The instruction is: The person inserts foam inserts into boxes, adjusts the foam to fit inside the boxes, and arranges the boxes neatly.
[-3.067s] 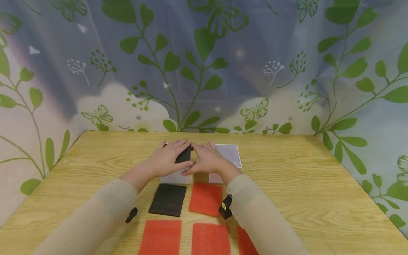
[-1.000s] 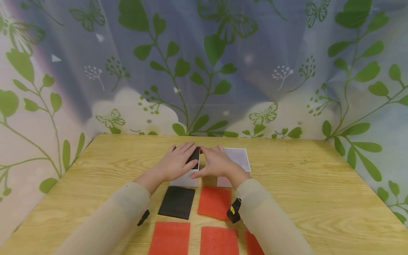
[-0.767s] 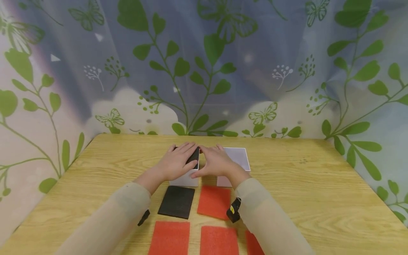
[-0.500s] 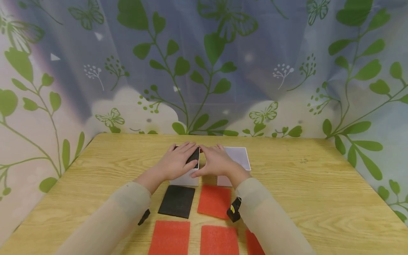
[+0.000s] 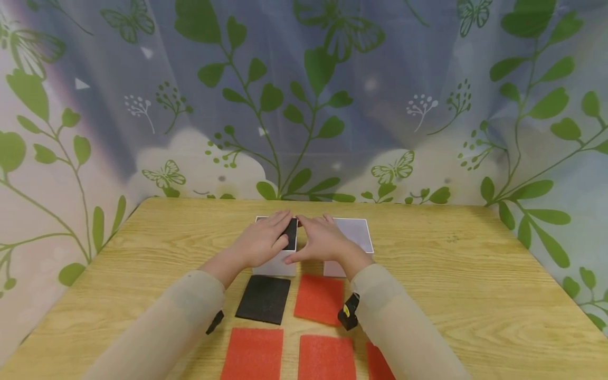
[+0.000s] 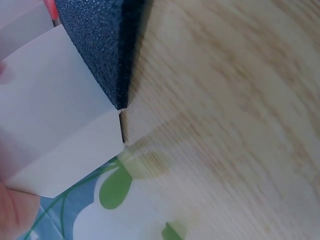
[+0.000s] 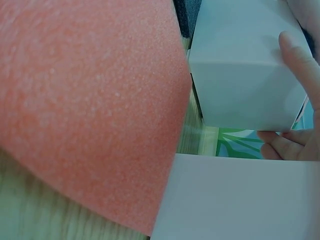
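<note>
A white box (image 5: 273,264) stands at the middle back of the table, with black foam (image 5: 291,236) showing inside its white top rim. My left hand (image 5: 258,241) lies over this box top, fingers on the black foam and covering much of it. Its right side is held by my right hand (image 5: 320,240), thumb (image 7: 299,62) on the near face and fingers (image 7: 287,145) at the far side. A second white box (image 5: 353,235), pale within its rim, stands to the right, partly hidden behind my right hand.
In front of the boxes lie a flat black foam square (image 5: 263,299) and a red foam square (image 5: 319,299). Several more red squares (image 5: 253,354) sit nearer, one partly under my right sleeve. A leaf-patterned curtain (image 5: 323,132) hangs behind the wooden table (image 5: 475,290).
Over the last second my left fingers draw together on the foam, baring the box's far left rim. My right hand stays in place. Earlier, the whole view shifted slightly.
</note>
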{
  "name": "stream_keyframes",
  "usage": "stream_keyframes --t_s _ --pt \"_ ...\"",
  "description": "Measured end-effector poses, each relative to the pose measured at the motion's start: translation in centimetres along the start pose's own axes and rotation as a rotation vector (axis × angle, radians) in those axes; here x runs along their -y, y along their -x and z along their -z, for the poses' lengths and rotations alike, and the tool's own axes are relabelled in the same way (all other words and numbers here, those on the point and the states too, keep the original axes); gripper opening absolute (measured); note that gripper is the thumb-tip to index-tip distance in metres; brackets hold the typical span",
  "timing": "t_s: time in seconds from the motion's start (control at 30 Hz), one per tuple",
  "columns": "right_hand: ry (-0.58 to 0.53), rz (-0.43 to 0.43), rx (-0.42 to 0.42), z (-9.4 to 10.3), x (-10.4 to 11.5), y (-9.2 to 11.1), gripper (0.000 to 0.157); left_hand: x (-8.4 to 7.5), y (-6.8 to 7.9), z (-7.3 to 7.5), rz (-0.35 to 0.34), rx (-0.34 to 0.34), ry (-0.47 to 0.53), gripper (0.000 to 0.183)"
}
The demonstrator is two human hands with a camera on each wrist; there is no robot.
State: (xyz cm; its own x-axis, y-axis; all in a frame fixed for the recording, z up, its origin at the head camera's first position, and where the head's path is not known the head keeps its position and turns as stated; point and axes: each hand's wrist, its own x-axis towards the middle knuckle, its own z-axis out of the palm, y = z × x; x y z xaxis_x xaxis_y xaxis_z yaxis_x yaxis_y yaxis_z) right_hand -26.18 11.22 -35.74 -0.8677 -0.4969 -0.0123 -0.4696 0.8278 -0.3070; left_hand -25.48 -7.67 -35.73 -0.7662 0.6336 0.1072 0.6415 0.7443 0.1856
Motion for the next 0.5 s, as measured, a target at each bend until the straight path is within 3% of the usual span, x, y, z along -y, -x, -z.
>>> stream_keyframes --t_s 0.5 --pt "-0.016 0.010 -0.003 0.06 -0.01 0.18 0.108 -0.23 -0.08 -0.23 0.037 0.021 -0.085 0.056"
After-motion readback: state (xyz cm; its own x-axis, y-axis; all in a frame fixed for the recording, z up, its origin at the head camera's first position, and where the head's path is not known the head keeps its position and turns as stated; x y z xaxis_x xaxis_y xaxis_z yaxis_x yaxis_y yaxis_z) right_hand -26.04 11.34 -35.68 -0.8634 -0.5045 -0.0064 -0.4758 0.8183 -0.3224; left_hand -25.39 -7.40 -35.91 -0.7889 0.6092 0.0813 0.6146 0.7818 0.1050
